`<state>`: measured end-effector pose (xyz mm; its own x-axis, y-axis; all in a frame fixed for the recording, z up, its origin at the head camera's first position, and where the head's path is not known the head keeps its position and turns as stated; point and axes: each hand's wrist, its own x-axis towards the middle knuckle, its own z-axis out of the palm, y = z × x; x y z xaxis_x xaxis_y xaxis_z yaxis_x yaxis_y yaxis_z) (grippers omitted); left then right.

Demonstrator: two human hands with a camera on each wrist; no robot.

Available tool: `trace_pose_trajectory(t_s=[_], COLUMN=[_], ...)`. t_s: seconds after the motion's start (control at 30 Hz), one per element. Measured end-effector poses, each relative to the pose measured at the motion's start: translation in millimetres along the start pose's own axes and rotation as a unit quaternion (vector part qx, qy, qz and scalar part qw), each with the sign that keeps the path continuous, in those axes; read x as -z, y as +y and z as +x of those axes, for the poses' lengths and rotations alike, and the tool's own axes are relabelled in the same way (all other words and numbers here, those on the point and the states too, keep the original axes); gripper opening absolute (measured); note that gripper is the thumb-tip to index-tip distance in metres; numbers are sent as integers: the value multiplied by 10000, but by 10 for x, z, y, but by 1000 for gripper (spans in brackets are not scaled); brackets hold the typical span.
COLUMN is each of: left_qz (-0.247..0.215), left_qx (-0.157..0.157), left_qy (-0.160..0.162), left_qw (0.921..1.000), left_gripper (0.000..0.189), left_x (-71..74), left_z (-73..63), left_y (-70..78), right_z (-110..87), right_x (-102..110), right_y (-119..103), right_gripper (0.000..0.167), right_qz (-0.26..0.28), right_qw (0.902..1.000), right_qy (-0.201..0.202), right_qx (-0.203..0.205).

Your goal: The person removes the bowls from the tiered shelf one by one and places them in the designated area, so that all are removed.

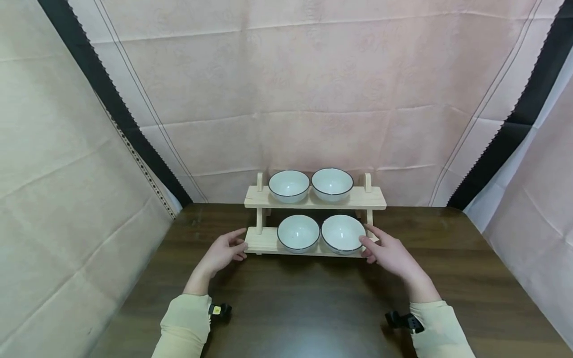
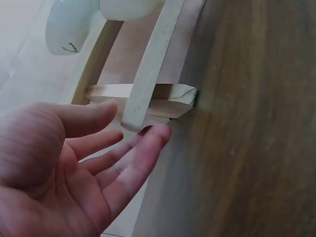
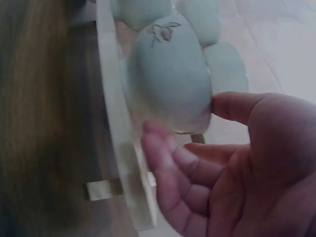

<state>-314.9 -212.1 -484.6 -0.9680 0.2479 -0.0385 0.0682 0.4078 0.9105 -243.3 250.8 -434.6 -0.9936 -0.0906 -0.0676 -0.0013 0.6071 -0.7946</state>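
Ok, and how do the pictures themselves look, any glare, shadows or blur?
Head view: fairly clear, with pale glare on the table near the bottom edge and soft shadows in front of the rack; left wrist view: dim, table grain smeared, upper left washed out; right wrist view: hazy, with the right hand's fingertips and the nearest bowl soft.

Head view: brown table (image 1: 309, 303) at 6 o'clock; creased pale cloth (image 1: 322, 74), 12; black band (image 1: 125, 119), 10; second black band (image 1: 519, 119), 2.

Stands on a brown wooden table (image 1: 286, 298) as a two-tier pale wooden rack (image 1: 367, 199), bearing four dark-rimmed white bowls (image 1: 299, 232), upright, two on each tier.
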Motion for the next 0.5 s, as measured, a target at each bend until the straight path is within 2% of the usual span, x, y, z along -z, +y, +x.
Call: trace_pose_trajectory(t_s=[0.17,0.33,0.5], left_qz=[-315,-513,-712], left_qx=[173,239,233], left_qy=[52,70,-99], left_qw=[9993,9984,9971], left_gripper=[58,59,61], left_x=[-69,-80,-53], left_z=[25,40,36], left_y=[-43,-72,-75], right_z=[50,63,81], right_x=[-53,-93,-121], right_y=[34,31,27], right_gripper=[73,75,74], right_qz=[550,911,1101], right_qw=[9985,9955,9932], right_qy=[-68,-247,-375], right_qx=[-34,-4,44])
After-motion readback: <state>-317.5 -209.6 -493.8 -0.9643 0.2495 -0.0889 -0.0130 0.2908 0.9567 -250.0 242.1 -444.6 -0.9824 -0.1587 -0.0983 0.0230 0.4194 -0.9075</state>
